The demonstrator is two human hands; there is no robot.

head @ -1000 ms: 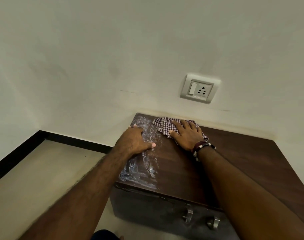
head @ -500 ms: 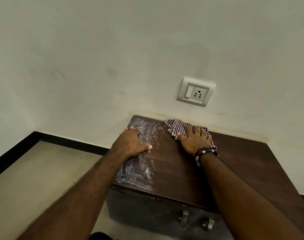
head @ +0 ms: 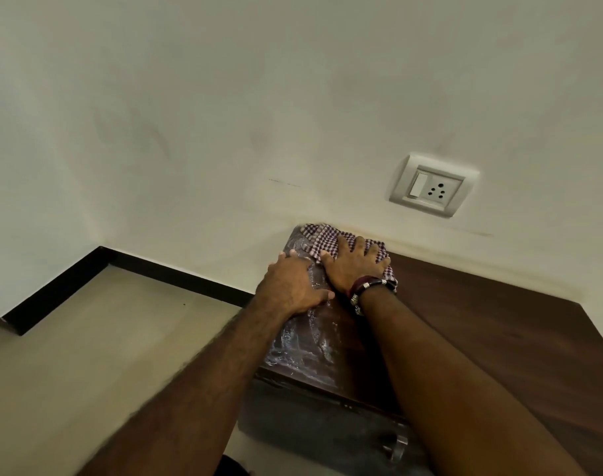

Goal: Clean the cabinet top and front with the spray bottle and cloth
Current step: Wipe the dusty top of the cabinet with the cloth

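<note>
Cabinet top [head: 482,324] is the surface being worked: dark wood grain, butted against the wall, with foamy wet streaks [head: 303,338] covering its left end. A checked cloth [head: 322,240] lies bunched in the far left corner, right where the top meets the wall, and the right hand [head: 353,266] presses it flat there with fingers spread and straight, not pinching the fabric, so the palm's weight seems meant to drag the cloth through the corner. The left hand [head: 291,286] rests palm down on the wet patch just beside it, fingers relaxed and bare of any tool; it looks placed as a brace for leaning over the low cabinet. Below the front edge, the cabinet front [head: 313,427] shows a metal handle [head: 397,446] and appears untouched by foam, so that face likely remains to be done. No spray bottle is in view. A wall socket [head: 432,187] sits above the top, well apart from the cloth, and is worth keeping dry.
</note>
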